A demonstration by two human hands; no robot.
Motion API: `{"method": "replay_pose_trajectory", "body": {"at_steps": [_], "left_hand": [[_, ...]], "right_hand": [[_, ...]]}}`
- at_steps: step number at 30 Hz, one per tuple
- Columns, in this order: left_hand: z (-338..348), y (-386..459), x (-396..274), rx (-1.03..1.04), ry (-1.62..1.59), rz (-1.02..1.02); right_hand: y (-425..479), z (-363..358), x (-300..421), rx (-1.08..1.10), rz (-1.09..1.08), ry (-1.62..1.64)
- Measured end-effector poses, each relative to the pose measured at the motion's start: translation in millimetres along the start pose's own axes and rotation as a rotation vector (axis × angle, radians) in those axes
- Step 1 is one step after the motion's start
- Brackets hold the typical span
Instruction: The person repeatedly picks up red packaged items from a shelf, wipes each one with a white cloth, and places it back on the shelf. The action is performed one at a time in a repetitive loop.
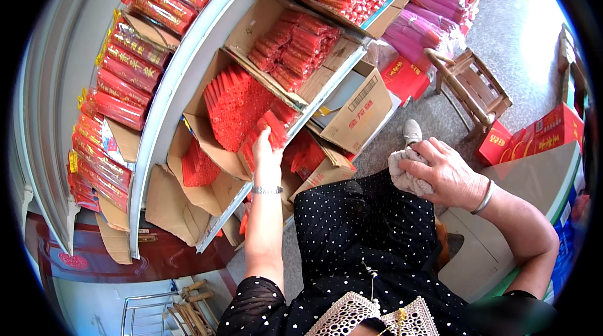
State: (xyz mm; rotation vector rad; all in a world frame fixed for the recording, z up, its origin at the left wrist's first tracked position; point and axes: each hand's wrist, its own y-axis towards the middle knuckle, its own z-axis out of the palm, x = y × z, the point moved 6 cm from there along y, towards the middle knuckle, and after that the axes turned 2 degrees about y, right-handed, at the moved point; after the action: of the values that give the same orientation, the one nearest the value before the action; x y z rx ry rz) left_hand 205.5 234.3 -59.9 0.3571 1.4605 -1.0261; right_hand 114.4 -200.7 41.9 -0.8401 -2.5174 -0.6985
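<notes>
My left hand point(267, 152) reaches into a cardboard box on the shelf, its fingers around a red plastic-wrapped pack point(272, 125) that looks like candles. Close beside it, long red candle-like sticks point(235, 107) are stacked with their ends facing out. A crumpled greyish-white cloth point(409, 173) is bunched in my right hand point(440, 171), held in front of my dotted black clothing. Part of the pack is hidden behind my left fingers.
Open cardboard boxes point(325, 82) of red packs line the metal shelf point(339, 79). Above run more red packs point(162, 6). A carton point(353, 114) sits below the shelf edge. A bamboo chair point(471, 86) stands on the floor, and red boxes point(537, 135) lie at right.
</notes>
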Motion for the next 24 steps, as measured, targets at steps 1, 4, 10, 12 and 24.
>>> {"method": "replay_pose_trajectory", "body": {"at_steps": [1,4,10,12,24], "left_hand": [[3,11,-6,0.006,0.025,-0.001],[2,45,-12,-0.083,0.137,0.029],[33,42,-44,-0.293,0.75,0.864],[80,5,-51,-0.096,0.746,0.981],[198,70,-29,0.085,2.141,0.765]], "right_hand": [[0,-1,0,-0.008,0.004,0.014],[1,-2,-1,-0.018,0.002,0.014],[-1,3,-8,0.003,0.014,0.013],[-4,5,-10,0.013,0.031,0.01],[-5,2,-8,0.023,0.003,0.008]]}}
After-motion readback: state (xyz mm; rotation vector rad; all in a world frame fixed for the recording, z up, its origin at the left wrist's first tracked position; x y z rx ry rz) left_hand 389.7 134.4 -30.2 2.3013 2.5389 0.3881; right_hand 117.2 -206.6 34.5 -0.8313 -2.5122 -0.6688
